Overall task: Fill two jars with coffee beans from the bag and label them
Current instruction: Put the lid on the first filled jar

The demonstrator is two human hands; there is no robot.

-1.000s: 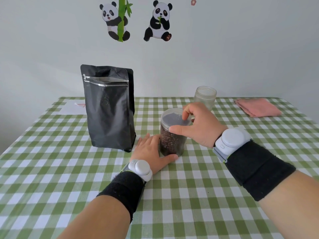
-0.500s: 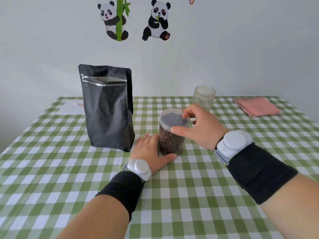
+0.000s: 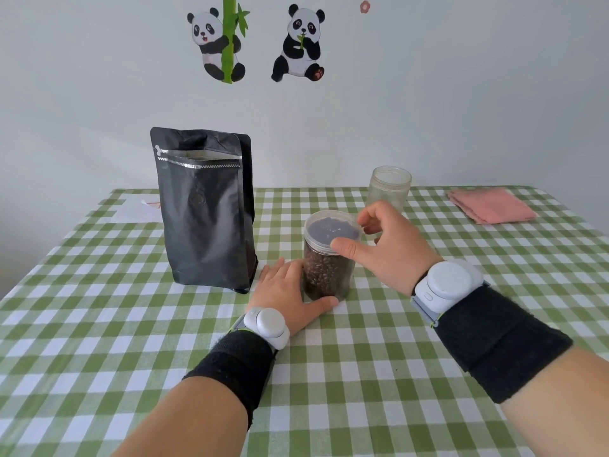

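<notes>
- The jar (image 3: 342, 278) stands upright near the middle of the table (image 3: 99, 324), just right of the bag (image 3: 207, 219). It is clear and packed with dark beans (image 3: 321, 275) almost to the top.
- A clear lid (image 3: 331, 227) sits on it; whether it is fully seated cannot be told.
- The left hand (image 3: 283, 296) grips the jar's base, thumb across the front, fingertips hidden behind the jar.
- The right hand (image 3: 393, 250) pinches the lid's rim, thumb on the near edge and forefinger on the far one. Its other fingers are out of sight.
- An empty jar (image 3: 389, 186) stands behind without a lid, its foot hidden by the right hand.
- The bag is black and upright, its top gaping above a zip strip.
- A paper (image 3: 135, 209) lies behind the bag, partly covered, its print too small to read.
- A folded pink cloth (image 3: 491, 206) lies far right.
</notes>
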